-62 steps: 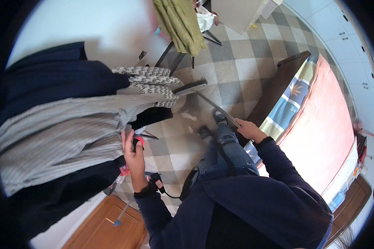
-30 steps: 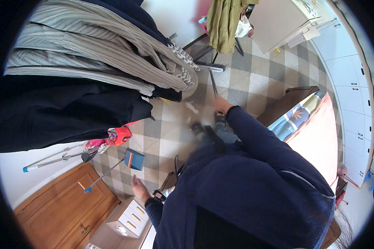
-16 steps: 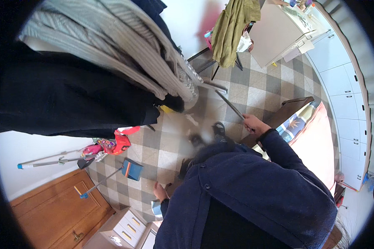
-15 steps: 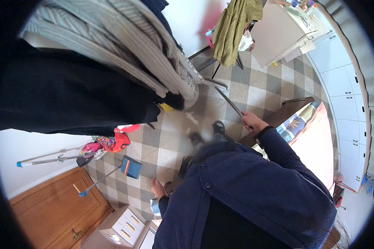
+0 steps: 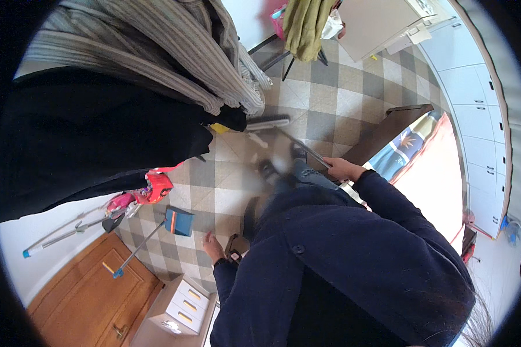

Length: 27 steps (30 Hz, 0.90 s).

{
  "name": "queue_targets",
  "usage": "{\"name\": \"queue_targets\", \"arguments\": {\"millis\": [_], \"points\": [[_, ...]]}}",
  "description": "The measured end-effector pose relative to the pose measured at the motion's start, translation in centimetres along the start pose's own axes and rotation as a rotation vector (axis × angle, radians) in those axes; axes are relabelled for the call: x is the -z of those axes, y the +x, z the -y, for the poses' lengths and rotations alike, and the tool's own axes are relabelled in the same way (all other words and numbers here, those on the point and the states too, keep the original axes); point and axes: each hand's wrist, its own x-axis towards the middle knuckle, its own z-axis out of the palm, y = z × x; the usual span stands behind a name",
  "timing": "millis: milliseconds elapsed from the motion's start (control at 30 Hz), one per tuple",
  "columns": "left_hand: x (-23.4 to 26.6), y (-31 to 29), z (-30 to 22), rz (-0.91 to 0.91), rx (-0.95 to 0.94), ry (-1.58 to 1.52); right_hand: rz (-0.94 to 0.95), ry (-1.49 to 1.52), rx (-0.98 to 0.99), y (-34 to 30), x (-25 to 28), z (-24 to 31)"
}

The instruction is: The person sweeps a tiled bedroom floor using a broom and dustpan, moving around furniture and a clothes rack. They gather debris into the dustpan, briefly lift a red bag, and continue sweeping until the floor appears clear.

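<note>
My right hand (image 5: 340, 169) is closed around a long grey broom handle (image 5: 307, 151). The handle slants down and left to a grey brush head (image 5: 267, 122), which rests on the checkered floor (image 5: 336, 98) just below the hanging clothes. My left hand (image 5: 212, 246) hangs at my side with its fingers loosely apart and nothing in it. It is a short way right of a blue dustpan (image 5: 179, 221) on a long stick, which stands on the floor. My dark blue coat and my shoes (image 5: 298, 151) fill the middle of the view.
A dark coat (image 5: 92, 139) and striped grey garments (image 5: 173, 52) hang at the upper left. An olive cloth (image 5: 304, 26) hangs on a rack at the top. A mop (image 5: 69, 231) and a pink-red item lie by the wall. A wooden door, a white drawer unit (image 5: 179, 298) and a bed (image 5: 428, 173) are around me.
My left hand has dropped from the hanging clothes to my side, now empty. My right hand has kept hold of the broom handle, and the brush head sits nearer the clothes.
</note>
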Motion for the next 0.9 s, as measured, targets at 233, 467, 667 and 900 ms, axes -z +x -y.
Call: {"name": "queue_targets", "arguments": {"millis": [233, 467, 667, 900], "points": [[-1.1, 4.1, 3.8, 0.042, -0.026, -0.101, -0.118, 0.448, -0.305, -6.9, 0.2, 2.3], [-1.8, 7.9, -2.8, 0.143, -0.188, -0.036, -0.335, 0.522, -0.107, 0.2, 2.5, -2.1], [-1.4, 8.5, -6.7, 0.073, -0.431, -0.005, -0.276, 0.397, 0.029, 5.1, -0.1, -4.5], [-0.8, 3.8, -2.7, 0.18, -0.196, 0.066, -0.008, 0.338, -0.244, -0.6, -7.2, -1.3]]}}
